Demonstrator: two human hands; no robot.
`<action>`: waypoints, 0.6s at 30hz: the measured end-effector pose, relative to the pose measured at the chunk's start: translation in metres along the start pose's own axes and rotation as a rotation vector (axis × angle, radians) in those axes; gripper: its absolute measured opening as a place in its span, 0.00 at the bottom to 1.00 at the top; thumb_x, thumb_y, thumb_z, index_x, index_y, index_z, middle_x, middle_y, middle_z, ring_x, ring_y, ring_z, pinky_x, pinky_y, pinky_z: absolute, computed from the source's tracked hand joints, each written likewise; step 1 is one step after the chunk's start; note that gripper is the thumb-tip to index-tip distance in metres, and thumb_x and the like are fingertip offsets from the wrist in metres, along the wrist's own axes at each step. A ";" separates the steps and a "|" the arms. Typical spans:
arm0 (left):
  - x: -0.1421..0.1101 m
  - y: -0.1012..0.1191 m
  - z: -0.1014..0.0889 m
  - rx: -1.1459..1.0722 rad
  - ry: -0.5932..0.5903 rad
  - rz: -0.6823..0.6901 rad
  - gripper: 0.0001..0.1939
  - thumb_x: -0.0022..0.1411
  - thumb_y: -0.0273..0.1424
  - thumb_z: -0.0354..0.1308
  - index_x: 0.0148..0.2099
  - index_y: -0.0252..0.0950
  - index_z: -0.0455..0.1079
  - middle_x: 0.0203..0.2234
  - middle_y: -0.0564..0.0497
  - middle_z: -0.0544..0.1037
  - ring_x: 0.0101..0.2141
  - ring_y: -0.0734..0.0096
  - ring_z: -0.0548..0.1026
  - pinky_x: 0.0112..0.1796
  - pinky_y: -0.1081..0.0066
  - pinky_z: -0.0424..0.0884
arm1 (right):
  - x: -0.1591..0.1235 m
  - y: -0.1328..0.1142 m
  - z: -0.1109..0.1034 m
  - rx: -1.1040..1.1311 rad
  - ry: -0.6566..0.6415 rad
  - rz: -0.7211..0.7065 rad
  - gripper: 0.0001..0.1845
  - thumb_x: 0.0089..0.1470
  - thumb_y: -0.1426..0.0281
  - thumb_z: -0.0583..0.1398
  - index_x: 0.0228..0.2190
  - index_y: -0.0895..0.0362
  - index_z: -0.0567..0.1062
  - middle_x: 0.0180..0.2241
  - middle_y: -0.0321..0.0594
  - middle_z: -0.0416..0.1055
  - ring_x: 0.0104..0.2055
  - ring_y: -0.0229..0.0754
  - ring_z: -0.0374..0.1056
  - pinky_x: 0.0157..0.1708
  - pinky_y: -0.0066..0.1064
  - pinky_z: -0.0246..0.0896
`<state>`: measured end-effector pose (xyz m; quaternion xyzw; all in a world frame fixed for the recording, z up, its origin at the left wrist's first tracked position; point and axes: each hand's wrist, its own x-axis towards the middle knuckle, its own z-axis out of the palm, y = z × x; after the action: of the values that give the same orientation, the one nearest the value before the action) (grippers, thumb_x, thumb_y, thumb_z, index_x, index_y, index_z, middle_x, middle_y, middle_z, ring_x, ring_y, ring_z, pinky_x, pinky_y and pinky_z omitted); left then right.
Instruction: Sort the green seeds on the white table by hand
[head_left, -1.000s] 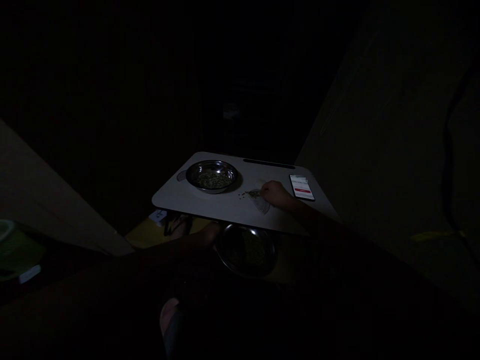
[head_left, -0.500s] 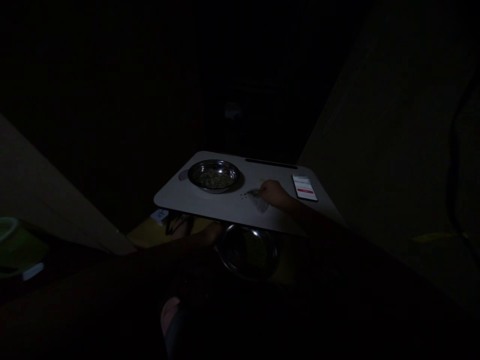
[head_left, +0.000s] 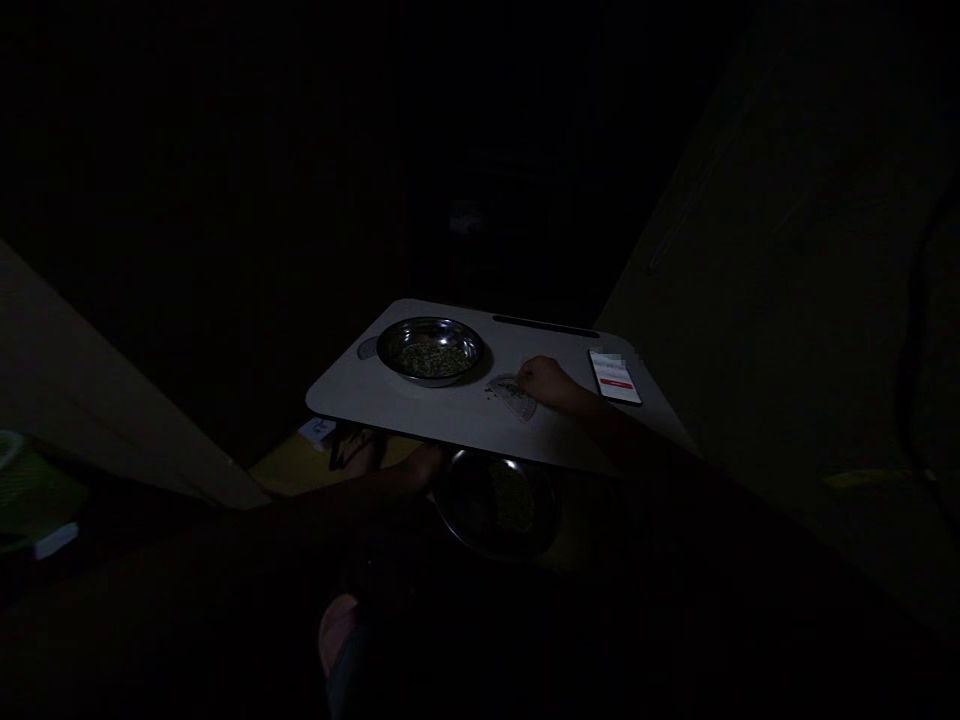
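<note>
The scene is very dark. My right hand point(head_left: 546, 382) rests on a small white lap table point(head_left: 450, 420), fingers closed on a clear flat scraper-like piece point(head_left: 516, 396) beside a few greenish grains. A steel bowl point(head_left: 430, 350) holding greenish grains sits on the table to the left of that hand. My left hand point(head_left: 429, 466) is below the table's near edge, at the rim of a second steel plate point(head_left: 498, 505) with grains; its fingers are lost in shadow.
A lit phone point(head_left: 615, 376) lies on the table's right side. A dark slot point(head_left: 545, 325) runs along the table's far edge. Pale boards or walls rise at left point(head_left: 90, 400) and right. Something green point(head_left: 30, 490) lies at far left.
My right hand has slid the clear piece and the grains slightly left and away across the table. The left hand and the lower plate stayed put.
</note>
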<state>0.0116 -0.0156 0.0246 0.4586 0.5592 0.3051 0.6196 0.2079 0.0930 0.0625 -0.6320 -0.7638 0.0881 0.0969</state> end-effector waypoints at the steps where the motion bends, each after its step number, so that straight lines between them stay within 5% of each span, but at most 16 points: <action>1: -0.001 0.001 0.000 -0.013 0.007 0.002 0.14 0.52 0.34 0.47 0.40 0.35 0.66 0.21 0.50 0.74 0.25 0.66 0.71 0.26 0.69 0.66 | 0.002 0.001 0.002 0.004 -0.006 -0.013 0.10 0.43 0.73 0.54 0.26 0.63 0.74 0.27 0.45 0.71 0.28 0.36 0.64 0.24 0.22 0.52; 6: 0.005 -0.006 -0.005 -0.061 -0.002 -0.029 0.14 0.51 0.34 0.47 0.38 0.33 0.67 0.20 0.49 0.74 0.25 0.65 0.71 0.26 0.69 0.66 | 0.012 0.002 0.009 0.004 -0.033 -0.111 0.11 0.44 0.72 0.53 0.26 0.62 0.74 0.27 0.44 0.71 0.28 0.36 0.64 0.26 0.22 0.52; 11: 0.017 -0.021 -0.015 -0.181 0.007 0.062 0.16 0.50 0.34 0.49 0.43 0.38 0.63 0.29 0.50 0.75 0.30 0.66 0.72 0.27 0.71 0.66 | 0.019 -0.004 0.013 0.007 -0.033 -0.149 0.12 0.44 0.71 0.53 0.27 0.62 0.74 0.26 0.42 0.71 0.27 0.35 0.63 0.24 0.22 0.51; 18: 0.012 -0.016 -0.021 -0.102 0.018 0.047 0.17 0.51 0.38 0.47 0.41 0.35 0.64 0.31 0.48 0.75 0.30 0.65 0.72 0.27 0.70 0.67 | 0.024 -0.015 0.014 0.012 -0.031 -0.173 0.12 0.44 0.72 0.52 0.29 0.62 0.74 0.28 0.43 0.71 0.28 0.34 0.63 0.25 0.22 0.51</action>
<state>-0.0084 -0.0061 0.0061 0.4368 0.5375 0.3519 0.6296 0.1856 0.1132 0.0538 -0.5614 -0.8166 0.0938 0.0960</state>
